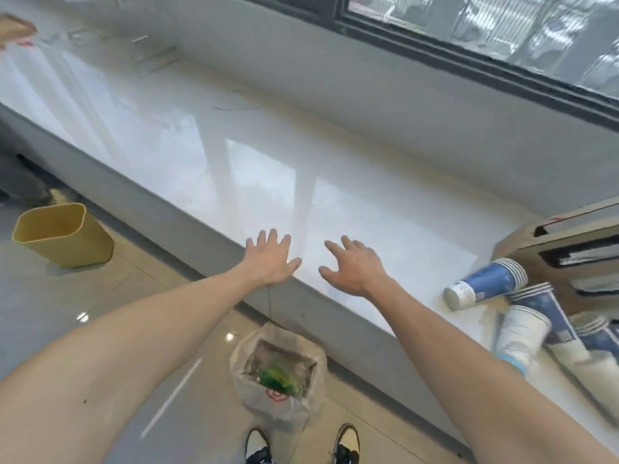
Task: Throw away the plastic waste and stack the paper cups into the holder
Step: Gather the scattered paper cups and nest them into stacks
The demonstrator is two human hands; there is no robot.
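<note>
My left hand [273, 259] and my right hand [351, 266] hover side by side over the front edge of the glossy white ledge [207, 155], both with fingers spread and nothing in them. Blue and white paper cups lie tipped over in nested stacks at the right: one stack [485, 283] points its base toward me, others [536, 326] lean beside it. Behind them stands a brown cardboard holder [522, 249] with dark slots. On the floor below my hands sits a small bin lined with a plastic bag [281, 373], with green plastic waste [276, 378] inside.
A yellow bin [63, 234] stands empty on the grey tiled floor at the left. A window with a dark frame [469, 61] runs along the back of the ledge. Thin clear items [157, 60] lie far left on the ledge. My shoes [301, 443] show at the bottom.
</note>
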